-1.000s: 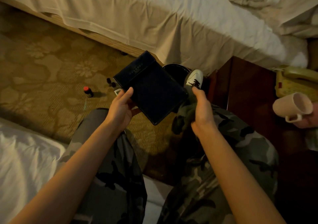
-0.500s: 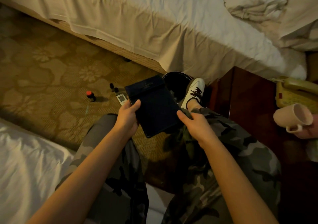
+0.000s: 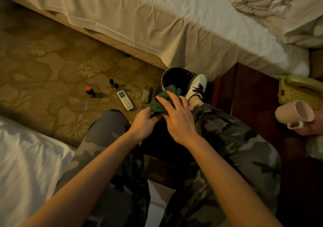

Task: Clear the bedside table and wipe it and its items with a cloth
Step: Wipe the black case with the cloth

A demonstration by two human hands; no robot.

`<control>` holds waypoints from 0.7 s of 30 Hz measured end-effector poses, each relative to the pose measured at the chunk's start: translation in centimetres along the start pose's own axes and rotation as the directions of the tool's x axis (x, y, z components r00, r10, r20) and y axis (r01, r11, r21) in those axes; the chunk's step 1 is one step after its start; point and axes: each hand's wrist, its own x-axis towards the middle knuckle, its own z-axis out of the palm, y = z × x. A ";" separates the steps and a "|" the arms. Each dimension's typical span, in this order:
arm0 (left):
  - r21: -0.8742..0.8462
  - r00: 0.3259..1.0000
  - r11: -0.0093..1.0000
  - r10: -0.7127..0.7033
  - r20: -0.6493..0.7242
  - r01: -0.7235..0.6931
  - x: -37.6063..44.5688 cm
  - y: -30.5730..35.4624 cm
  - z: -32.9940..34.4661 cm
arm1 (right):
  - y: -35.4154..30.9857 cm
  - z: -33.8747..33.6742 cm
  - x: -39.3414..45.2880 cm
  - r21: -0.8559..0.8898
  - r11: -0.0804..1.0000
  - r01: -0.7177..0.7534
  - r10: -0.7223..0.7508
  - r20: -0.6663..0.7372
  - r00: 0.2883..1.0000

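we note wiping step in hand at frame centre. left hand (image 3: pixel 144 123) grips green cloth (image 3: pixel 161 101); right hand (image 3: pixel 178 115) rests flat on it, fingers straight. dark folder (image 3: pixel 157 139) lies on lap beneath, mostly hidden. we judge next: finish wiping it. bedside table (image 3: pixel 251 101) at right, mug (image 3: pixel 293 114) on it.

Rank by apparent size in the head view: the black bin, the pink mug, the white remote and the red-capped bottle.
1. Black bin, though partly hidden by the cloth and shoe.
2. Pink mug, close behind, but nearer the camera, so that order is unsure.
3. White remote.
4. Red-capped bottle.
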 end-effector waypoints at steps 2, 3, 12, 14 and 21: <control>-0.173 1.000 0.985 -0.013 -0.012 0.011 -0.1 0.4 0.0 | 0.6 -0.1 0.4 -0.006 0.999 -0.037 0.037 -0.014 0.999; -0.262 0.999 0.965 -0.027 -0.021 0.020 -0.1 0.6 0.0 | 1.0 -0.3 0.6 -0.013 0.999 -0.046 0.046 -0.043 0.998; -0.437 0.994 0.899 -0.043 -0.100 -0.005 -0.2 1.1 -0.2 | 2.6 -1.0 1.1 0.297 0.902 -0.312 0.389 -0.247 0.888; -0.451 0.994 0.893 -0.056 -0.090 0.009 -0.4 1.3 -0.3 | 2.6 -1.6 1.4 0.647 0.674 -0.356 0.538 -0.101 0.837; -0.603 0.980 0.782 -0.197 -0.005 0.154 -0.6 1.7 -0.6 | 1.6 -3.7 1.6 0.960 -0.037 -0.277 0.572 0.248 0.782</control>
